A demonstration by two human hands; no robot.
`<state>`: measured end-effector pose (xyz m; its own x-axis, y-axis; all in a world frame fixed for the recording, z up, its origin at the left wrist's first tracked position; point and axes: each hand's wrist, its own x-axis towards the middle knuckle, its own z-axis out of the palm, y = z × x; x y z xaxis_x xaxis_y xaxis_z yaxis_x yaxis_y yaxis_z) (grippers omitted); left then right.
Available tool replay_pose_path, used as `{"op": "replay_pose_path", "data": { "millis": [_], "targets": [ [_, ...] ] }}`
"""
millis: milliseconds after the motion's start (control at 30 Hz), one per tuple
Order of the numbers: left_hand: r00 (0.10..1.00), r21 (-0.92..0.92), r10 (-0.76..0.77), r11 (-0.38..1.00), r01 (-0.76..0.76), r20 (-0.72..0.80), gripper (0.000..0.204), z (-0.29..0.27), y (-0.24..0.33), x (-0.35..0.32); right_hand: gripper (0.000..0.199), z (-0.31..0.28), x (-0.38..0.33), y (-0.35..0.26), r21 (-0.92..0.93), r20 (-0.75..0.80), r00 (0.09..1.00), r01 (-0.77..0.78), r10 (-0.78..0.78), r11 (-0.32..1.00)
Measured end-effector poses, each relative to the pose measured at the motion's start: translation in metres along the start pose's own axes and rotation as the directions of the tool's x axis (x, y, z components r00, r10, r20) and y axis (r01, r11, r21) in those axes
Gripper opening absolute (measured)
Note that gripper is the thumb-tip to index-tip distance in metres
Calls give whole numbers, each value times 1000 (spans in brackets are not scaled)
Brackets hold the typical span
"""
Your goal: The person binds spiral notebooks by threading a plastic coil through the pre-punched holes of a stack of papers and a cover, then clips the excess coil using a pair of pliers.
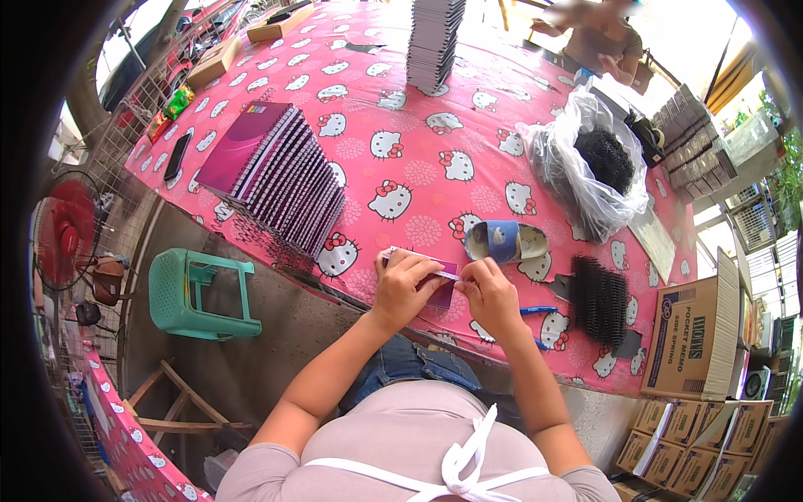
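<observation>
A small maroon notebook (442, 292) lies at the near edge of the pink cartoon-cat tablecloth (418, 167). My left hand (407, 285) grips its left side from above. My right hand (488, 293) pinches its right end, where a thin pale strip runs along the top edge. A row of finished maroon spiral notebooks (276, 171) leans in a fanned stack to the left. Loose black spiral coils (599, 299) sit just right of my right hand.
A clear bag of black coils (594, 167) stands at the right, a blue tape roll (505, 241) beside it. A tall notebook stack (433, 42) rises at the back. Another person (598, 38) sits across. Cardboard boxes (694, 335) and a green stool (196, 293) flank the table.
</observation>
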<state>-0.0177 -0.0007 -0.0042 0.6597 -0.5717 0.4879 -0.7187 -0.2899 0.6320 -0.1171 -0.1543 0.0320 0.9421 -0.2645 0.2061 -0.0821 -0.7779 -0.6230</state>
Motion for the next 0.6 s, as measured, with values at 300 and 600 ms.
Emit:
{"op": "replay_pose_path", "data": {
  "millis": [300, 600],
  "targets": [
    [1000, 20, 3, 1000, -3, -18, 17, 1, 1, 1, 19, 3, 5, -5, -4, -75, 997, 4, -4, 1000],
    [1000, -24, 19, 1000, -19, 8, 18, -1, -1, -3, 26, -24, 21, 35, -76, 26, 991, -131, 133, 988]
  ]
}}
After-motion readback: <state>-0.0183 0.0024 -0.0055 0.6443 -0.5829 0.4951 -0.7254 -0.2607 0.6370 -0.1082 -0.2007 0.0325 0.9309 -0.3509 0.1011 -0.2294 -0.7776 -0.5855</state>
